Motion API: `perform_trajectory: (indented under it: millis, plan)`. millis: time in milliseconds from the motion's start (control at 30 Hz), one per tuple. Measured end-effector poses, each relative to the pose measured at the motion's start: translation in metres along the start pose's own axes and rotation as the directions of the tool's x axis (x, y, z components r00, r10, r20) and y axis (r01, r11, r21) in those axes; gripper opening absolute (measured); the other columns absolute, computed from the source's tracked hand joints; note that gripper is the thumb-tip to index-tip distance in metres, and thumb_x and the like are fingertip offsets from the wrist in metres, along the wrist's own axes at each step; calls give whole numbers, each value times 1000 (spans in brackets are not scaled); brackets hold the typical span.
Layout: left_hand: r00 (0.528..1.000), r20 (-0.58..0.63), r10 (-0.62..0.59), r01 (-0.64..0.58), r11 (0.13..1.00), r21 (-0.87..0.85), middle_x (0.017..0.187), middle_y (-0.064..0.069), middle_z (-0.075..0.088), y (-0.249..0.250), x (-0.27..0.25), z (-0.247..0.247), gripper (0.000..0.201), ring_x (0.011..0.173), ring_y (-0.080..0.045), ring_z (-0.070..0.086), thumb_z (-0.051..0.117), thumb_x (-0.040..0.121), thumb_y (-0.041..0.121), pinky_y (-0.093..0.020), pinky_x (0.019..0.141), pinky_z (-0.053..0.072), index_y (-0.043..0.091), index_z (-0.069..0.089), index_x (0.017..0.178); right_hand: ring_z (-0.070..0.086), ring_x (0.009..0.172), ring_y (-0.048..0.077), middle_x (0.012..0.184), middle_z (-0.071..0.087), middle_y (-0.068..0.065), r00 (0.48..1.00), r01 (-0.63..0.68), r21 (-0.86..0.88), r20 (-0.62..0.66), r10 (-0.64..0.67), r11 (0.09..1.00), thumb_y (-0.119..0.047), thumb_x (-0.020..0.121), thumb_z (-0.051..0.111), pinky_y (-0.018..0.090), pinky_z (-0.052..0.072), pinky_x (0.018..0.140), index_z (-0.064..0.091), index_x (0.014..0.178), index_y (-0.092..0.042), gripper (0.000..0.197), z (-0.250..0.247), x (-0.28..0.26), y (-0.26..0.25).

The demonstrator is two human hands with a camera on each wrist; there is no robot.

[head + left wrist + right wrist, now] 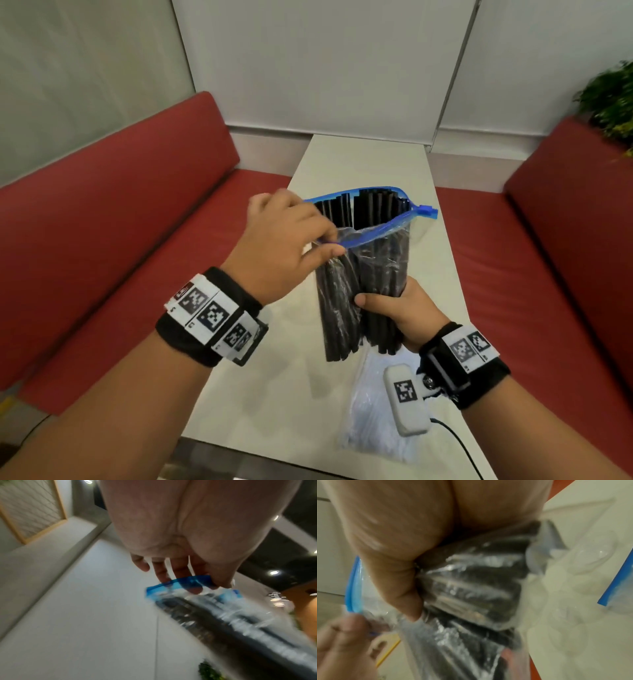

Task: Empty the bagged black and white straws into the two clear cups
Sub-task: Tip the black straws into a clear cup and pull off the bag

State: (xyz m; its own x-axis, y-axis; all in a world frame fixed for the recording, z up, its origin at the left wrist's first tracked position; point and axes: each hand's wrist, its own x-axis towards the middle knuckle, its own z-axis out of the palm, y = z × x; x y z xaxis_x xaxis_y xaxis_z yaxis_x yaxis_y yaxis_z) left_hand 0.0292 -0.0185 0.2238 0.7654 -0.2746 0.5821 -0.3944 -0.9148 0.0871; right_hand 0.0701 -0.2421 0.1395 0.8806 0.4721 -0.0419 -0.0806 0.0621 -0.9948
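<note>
A clear zip bag of black straws (373, 260) is held upright above the table, its blue-rimmed mouth open and the straw tops showing. My left hand (329, 243) pinches the near side of the blue rim (188, 582). My right hand (383, 305) grips the lower half of the bag (471, 588), thumb across the front. A second bag with white straws (373, 418) lies flat on the table under my right wrist; its blue edge (618, 582) shows in the right wrist view. A clear cup (597, 553) shows blurred on the table beyond the bag; in the head view the cups are hidden.
The narrow white table (359, 164) runs away from me between two red benches (120, 212) (565, 240). A green plant (613, 99) stands at the far right. A white wall closes the far end.
</note>
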Motion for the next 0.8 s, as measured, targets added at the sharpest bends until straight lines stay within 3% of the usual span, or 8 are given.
perform_trajectory:
  millis: [100,167,267,367,500,600,700,800]
  plan:
    - [984,-48,-170,164,981,-108,109,17,62,-19,-12,9,29,113,-16,49,58,87,60,-42,97,31,33,69,89,72,95,39,102,75,23,996,-3,16,93,1,1000,-23,62,87,48,60,79,71,109,-6,53,-7,-6,-1]
    - [973,18,-232,220,892,-394,118,13,63,-25,-16,19,32,116,-16,55,60,87,57,-51,101,41,27,65,95,71,99,42,107,73,28,989,2,17,145,-5,1000,-28,58,93,50,59,84,69,111,-2,64,-8,-7,-3]
    - [919,177,-351,339,481,-809,116,9,66,-16,-17,29,48,106,-12,64,70,78,63,-37,92,54,25,57,105,66,113,42,120,69,29,979,22,27,204,-27,999,-19,63,90,54,53,98,67,119,-2,63,-2,-4,-5]
    - [856,275,-438,396,213,-893,120,-3,64,-3,-19,38,78,101,-11,65,77,63,68,-24,87,55,21,51,119,65,119,37,124,70,21,967,56,12,249,-57,998,-13,66,84,53,49,104,69,119,-12,55,5,-1,-7]
    - [872,345,-347,438,237,-867,128,-4,69,9,-25,46,72,120,-15,65,73,76,51,-32,102,49,15,53,135,64,121,35,127,68,19,979,127,-23,166,-121,992,-47,72,83,49,50,104,62,128,-8,71,17,7,-9]
    - [869,360,-340,459,282,-842,135,3,64,12,-32,57,66,128,-13,58,74,82,43,-42,111,43,25,47,140,63,122,17,130,65,8,970,242,-186,50,-237,952,-69,85,52,36,52,103,49,137,-11,77,21,11,-8]
    - [860,349,-372,478,349,-806,137,6,60,12,-34,60,59,131,-11,54,74,82,49,-44,113,42,47,44,134,64,111,9,118,65,-2,935,308,-278,-88,-343,910,-48,103,27,33,52,98,47,126,-23,39,27,17,-7]
    - [862,382,-333,472,252,-845,138,3,60,15,-33,63,70,131,-12,56,77,85,31,-41,112,43,34,38,143,64,83,10,91,66,-4,900,314,-358,-183,-396,879,-37,105,33,28,52,78,54,99,-25,25,34,24,-6]
